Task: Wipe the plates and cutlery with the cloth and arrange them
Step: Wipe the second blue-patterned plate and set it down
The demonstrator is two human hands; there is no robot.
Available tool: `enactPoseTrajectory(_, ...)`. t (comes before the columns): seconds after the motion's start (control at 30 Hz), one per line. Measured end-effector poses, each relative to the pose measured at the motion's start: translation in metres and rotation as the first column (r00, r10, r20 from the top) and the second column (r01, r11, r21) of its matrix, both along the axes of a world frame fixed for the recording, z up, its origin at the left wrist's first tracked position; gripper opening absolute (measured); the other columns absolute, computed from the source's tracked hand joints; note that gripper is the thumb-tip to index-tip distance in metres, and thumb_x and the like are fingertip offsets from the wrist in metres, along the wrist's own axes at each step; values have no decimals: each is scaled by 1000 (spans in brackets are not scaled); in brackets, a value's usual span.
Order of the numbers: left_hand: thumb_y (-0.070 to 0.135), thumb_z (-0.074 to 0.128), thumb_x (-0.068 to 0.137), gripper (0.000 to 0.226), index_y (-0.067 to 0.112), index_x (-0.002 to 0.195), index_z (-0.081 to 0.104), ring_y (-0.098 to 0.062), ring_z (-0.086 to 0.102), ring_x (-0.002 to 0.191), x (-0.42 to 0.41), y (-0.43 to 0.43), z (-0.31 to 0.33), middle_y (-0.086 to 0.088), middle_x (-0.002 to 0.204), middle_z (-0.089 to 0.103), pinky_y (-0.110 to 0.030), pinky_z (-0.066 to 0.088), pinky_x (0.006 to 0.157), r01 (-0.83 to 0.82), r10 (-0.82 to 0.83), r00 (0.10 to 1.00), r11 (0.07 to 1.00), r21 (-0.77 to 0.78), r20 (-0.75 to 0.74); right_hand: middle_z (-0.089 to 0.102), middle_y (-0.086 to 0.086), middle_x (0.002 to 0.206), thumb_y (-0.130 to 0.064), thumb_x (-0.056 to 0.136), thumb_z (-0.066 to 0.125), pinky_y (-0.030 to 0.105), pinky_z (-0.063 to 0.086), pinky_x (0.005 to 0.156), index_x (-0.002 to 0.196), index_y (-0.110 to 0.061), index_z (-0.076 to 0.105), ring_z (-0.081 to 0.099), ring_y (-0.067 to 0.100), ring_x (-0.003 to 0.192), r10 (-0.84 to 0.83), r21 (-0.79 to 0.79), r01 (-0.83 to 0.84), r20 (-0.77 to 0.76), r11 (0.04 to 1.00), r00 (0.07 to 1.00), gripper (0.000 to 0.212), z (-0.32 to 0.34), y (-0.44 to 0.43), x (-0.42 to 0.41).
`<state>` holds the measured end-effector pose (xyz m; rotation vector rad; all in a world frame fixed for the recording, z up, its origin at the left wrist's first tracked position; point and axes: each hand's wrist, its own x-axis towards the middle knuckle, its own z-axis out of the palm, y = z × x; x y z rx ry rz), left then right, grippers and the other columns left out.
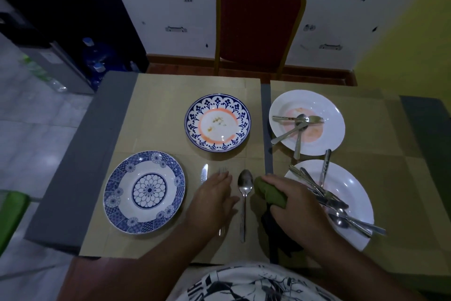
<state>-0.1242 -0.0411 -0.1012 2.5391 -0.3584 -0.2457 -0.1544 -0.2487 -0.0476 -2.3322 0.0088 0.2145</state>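
Plates first: at the left of the worktop (158, 95) I see a blue-patterned plate (144, 191), clean-looking, with a knife (204, 172) lying just right of it. My left grip (214, 193) lies flat, fingers straight and holding nothing, over a fork (222, 169) whose tines show past the fingertips. Beyond it sits a blue-rimmed plate (218, 123) smeared orange. A spoon (244, 188) lies between my two grips, bowl pointing away. My right grip (292, 205) is curled round a bunched green cloth (269, 193) just beside the spoon's bowl. Further right, the far white plate (334, 130) carries crossed cutlery (296, 125); the near white plate (353, 186) holds a cutlery heap (324, 198).
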Motion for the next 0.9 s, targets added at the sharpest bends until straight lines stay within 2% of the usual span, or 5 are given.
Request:
enactPoseTrajectory(0.1,24,73,87,48,6,131,63,-19,53,127,28,12,15,-10,138,61,-33,41,110,-127,126,992,991,-34,-15,54,-23,115,5,74,64,1,32,90,127,-26,62,45,-11,106,30,17,-31,72,999,997,61,9,17,28)
enactPoseTrajectory(0.27,21,72,89,39,9,126,66,-13,59,102,76,30,42,-2,118,68,-18,39,84,-362,352,932,914,-184,-84,61,-18,117,1,73,64,9,41,87,127,-29,62,54,-2,106,50,12,-51,65,999,997,61,10,39,80)
enactPoseTrajectory(0.47,31,68,92,60,6,141,46,-28,62,116,136,41,27,-13,132,62,-29,47,86,-692,577,702,690,-210,-418,65,-12,113,0,80,61,4,41,79,124,-28,63,56,0,101,38,49,-39,25,998,999,52,8,52,131)
enactPoseTrajectory(0.73,18,67,91,35,1,121,62,-35,68,99,173,47,-5,-21,116,69,-43,59,84,-861,525,445,473,-186,-726,63,-5,125,-1,78,65,17,39,87,132,-25,60,50,1,102,-30,-1,30,-43,1000,999,59,-1,64,155)
enactPoseTrajectory(0.9,7,63,93,20,3,112,66,-35,72,76,176,45,3,-22,97,72,-35,58,48,-938,388,310,271,-214,-868,62,-6,123,-4,77,67,6,37,81,130,-26,60,52,4,103,-43,-4,42,-73,999,996,58,-3,64,156)
